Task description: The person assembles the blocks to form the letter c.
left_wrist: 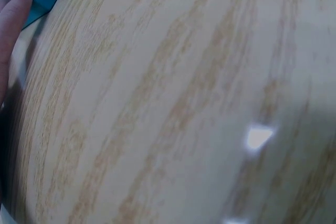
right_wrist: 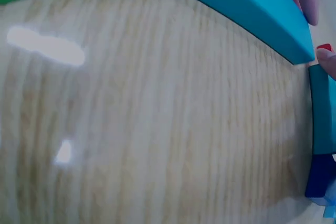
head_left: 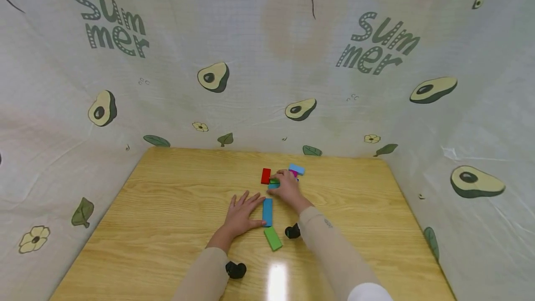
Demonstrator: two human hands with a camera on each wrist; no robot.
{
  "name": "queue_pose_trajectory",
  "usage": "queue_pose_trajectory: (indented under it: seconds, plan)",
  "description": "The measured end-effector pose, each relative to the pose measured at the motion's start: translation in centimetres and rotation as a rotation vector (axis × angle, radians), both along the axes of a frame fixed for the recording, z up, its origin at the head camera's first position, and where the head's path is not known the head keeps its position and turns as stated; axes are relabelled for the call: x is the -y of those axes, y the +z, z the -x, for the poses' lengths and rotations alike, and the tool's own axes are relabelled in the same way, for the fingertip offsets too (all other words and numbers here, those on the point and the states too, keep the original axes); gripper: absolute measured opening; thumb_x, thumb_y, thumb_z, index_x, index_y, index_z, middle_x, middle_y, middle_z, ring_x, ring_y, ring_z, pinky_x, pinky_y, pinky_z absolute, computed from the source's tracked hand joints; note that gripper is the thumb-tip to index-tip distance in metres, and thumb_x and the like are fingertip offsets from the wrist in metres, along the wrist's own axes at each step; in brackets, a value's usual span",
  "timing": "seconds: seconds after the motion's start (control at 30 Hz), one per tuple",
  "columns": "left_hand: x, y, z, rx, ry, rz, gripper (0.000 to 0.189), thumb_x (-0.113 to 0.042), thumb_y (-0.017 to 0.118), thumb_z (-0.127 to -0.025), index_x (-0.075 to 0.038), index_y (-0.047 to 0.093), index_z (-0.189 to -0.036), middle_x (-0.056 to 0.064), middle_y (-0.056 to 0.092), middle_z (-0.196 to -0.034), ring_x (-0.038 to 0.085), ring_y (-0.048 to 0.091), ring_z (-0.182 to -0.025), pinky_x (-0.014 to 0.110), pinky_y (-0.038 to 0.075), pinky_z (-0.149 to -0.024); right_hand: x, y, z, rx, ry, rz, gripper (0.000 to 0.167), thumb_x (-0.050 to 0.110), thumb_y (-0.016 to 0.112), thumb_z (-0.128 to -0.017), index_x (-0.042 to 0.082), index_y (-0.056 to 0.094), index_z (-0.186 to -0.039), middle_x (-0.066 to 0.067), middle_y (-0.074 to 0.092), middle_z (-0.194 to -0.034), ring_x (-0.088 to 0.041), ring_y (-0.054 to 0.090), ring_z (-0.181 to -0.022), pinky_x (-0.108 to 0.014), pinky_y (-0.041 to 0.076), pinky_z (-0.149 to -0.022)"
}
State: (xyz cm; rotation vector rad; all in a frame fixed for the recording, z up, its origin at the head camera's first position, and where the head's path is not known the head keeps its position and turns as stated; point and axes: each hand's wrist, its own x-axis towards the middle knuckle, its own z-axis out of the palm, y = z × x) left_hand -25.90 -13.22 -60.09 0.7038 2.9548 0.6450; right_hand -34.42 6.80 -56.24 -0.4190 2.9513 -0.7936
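Observation:
My left hand point(head_left: 241, 215) rests beside a long blue block point(head_left: 267, 212), fingers spread, with a fingertip by its far end and the thumb by its near end. Touching or almost touching that near end is a green block point(head_left: 273, 238), set at a slant. Farther out, my right hand point(head_left: 288, 188) has its curled index finger and thumb around a short-looking blue block point(head_left: 273, 186), with a bit of another green block point(head_left: 274, 181) showing behind it. The right wrist view shows the thumb point(right_wrist: 328, 62) at that blue block's end and a dark blue block point(right_wrist: 319, 177) adjoining it.
A red block point(head_left: 265, 176) lies just left of the right fingertips. Beyond the right hand are a light blue block point(head_left: 296, 169) and a partly hidden magenta block point(head_left: 293, 173). A printed cloth point(head_left: 259, 124) hangs around the wooden table point(head_left: 184, 189) at the back and sides.

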Motion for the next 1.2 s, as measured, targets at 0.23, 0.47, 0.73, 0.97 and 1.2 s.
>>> queue_pose_trajectory:
  seconds: [0.23, 0.47, 0.73, 0.97, 1.2]
  plan:
    - [0.0, -0.1, 0.1, 0.002, 0.001, -0.008, 0.083, -0.07, 0.058, -0.083, -0.03, 0.036, -0.152, -0.002, 0.032, -0.156, 0.033, 0.014, -0.146, 0.064, 0.002, -0.111, -0.6, 0.4, 0.7, 0.027, 0.069, -0.04, 0.047, 0.034, 0.077, -0.085, 0.014, 0.066, -0.126, -0.01, 0.053, -0.131, -0.03, 0.046, -0.123, -0.046, 0.038, -0.105]
    - [0.0, -0.3, -0.1, 0.008, 0.01, -0.006, 0.083, -0.071, 0.057, -0.083, -0.03, 0.036, -0.152, -0.003, 0.032, -0.157, 0.032, 0.013, -0.147, 0.064, 0.001, -0.111, -1.0, 0.5, 1.2, 0.036, 0.136, -0.048, 0.044, 0.024, 0.075, -0.087, 0.01, 0.064, -0.127, -0.009, 0.055, -0.126, -0.028, 0.048, -0.12, -0.042, 0.04, -0.104]
    - [-0.1, -0.1, -0.3, 0.017, 0.01, -0.019, 0.083, -0.069, 0.059, -0.083, -0.029, 0.037, -0.152, -0.002, 0.032, -0.157, 0.032, 0.013, -0.147, 0.064, -0.001, -0.111, -1.9, 0.1, 2.0, 0.06, 0.156, -0.014, 0.04, 0.012, 0.073, -0.085, 0.011, 0.065, -0.124, -0.006, 0.055, -0.124, -0.026, 0.048, -0.118, -0.042, 0.039, -0.105]
    - [-0.1, -0.1, -0.2, 0.004, 0.008, -0.014, 0.083, -0.07, 0.058, -0.083, -0.03, 0.036, -0.152, -0.003, 0.032, -0.157, 0.032, 0.013, -0.147, 0.063, 0.0, -0.111, -2.5, 0.2, 2.5, 0.041, 0.152, -0.007, 0.033, 0.003, 0.072, -0.084, 0.01, 0.067, -0.117, -0.007, 0.058, -0.122, -0.026, 0.051, -0.116, -0.041, 0.04, -0.104]
    - [-0.1, -0.1, -0.2, -0.004, 0.005, -0.02, 0.083, -0.069, 0.059, -0.083, -0.029, 0.037, -0.152, -0.002, 0.032, -0.156, 0.033, 0.014, -0.146, 0.064, 0.001, -0.111, -2.6, 1.0, 2.5, 0.047, 0.153, 0.01, 0.033, -0.002, 0.072, -0.085, 0.006, 0.068, -0.117, -0.009, 0.06, -0.113, -0.026, 0.055, -0.108, -0.042, 0.045, -0.098]
